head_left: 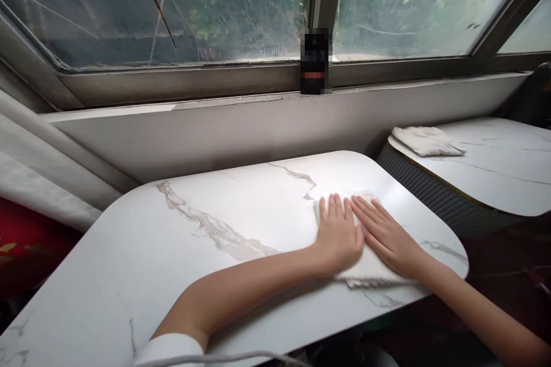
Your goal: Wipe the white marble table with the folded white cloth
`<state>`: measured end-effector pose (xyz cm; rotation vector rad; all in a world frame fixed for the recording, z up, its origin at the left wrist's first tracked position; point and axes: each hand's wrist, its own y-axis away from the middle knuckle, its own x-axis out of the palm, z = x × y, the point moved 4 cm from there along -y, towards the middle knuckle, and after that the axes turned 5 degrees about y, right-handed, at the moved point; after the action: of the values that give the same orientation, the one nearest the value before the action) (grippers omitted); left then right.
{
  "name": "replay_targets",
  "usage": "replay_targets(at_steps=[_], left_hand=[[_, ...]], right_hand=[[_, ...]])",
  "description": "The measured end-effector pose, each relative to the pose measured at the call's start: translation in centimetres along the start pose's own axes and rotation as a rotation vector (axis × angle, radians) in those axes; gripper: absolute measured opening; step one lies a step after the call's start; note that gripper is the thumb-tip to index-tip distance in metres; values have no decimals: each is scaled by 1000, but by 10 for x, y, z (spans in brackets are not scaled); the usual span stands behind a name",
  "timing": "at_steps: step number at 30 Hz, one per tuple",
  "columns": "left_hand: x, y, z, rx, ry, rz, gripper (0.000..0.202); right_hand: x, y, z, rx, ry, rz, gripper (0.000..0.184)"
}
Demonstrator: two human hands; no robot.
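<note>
Pressing white cloth point(379, 268) onto marbled surface point(129, 241); left hand point(339, 238) and right hand point(391, 241) flat on cloth, fingers outstretched, unclenched; even palm pressure, cloth kept unbunched, should work best

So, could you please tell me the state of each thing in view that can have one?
Left hand: open, palm down.
Right hand: open, palm down.
Near white cloth: lying flat beneath both hands.
Far white cloth: folded, on the far marble-patterned table.
Near marble-patterned table: partly covered by cloth and arms.
Window panes: streaked.
</note>
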<state>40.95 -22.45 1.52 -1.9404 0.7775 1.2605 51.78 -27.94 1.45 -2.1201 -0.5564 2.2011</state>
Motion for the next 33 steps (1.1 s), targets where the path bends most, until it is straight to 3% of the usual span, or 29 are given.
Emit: replay_targets(at_steps=[4,8,11,14,19,23,28,33], left_hand=[[10,12,-51,127,83,57,62],[23,-14,-67,183,92,49,60],[30,-53,-55,143,67,40,57],[34,-100,-27,54,38,36,56],[31,-167,34,-129,-2,-49,56],[30,-198,66,-235,-29,-83,55],[34,-207,68,-256,-58,-138,56],[41,-194,37,-168,-44,-89,57]], right_hand=[[-12,65,-3,97,120,-12,60],[-2,84,-31,275,299,-6,58],[12,55,-65,335,315,18,56],[22,0,-105,377,232,23,55],[41,-104,-157,273,52,75,54],[56,-155,-179,233,-29,69,54],[59,-156,-190,200,-33,57,54],[47,-109,-187,211,92,57,55]])
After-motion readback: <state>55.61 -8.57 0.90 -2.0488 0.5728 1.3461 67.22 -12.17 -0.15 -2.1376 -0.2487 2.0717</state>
